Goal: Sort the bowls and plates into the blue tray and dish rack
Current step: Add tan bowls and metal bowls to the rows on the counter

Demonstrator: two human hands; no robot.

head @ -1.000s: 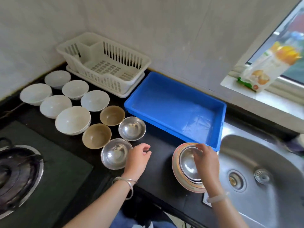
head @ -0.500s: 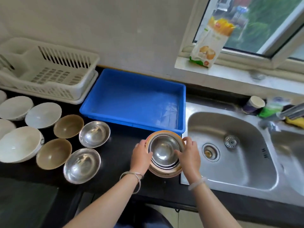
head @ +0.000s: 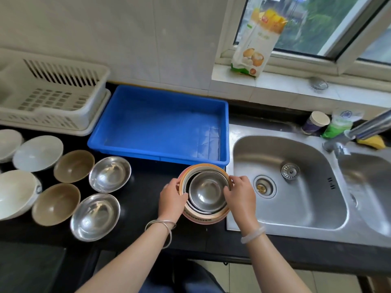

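A stack of dishes (head: pixel 204 216), steel bowls nested inside orange-rimmed plates, stands on the black counter just in front of the blue tray (head: pixel 160 125). My left hand (head: pixel 172 197) grips the stack's left rim and my right hand (head: pixel 241 194) grips its right rim. The tray holds nothing. The white dish rack (head: pixel 50 96) sits to the tray's left, also with nothing in it. On the counter at left lie two steel bowls (head: pixel 110 173), two brown bowls (head: pixel 74 166) and several white bowls (head: pixel 38 153), all upright.
A steel double sink (head: pixel 296 187) lies right of the stack, with a tap (head: pixel 359 132) over it. A paper cup (head: pixel 316 122) and a green packet (head: pixel 337 126) stand behind the sink. A food bag (head: pixel 257 39) leans on the window sill.
My left hand left the steel bowl on the counter and joined the right hand on the stack. The view swung right, so the sink now fills the right side.
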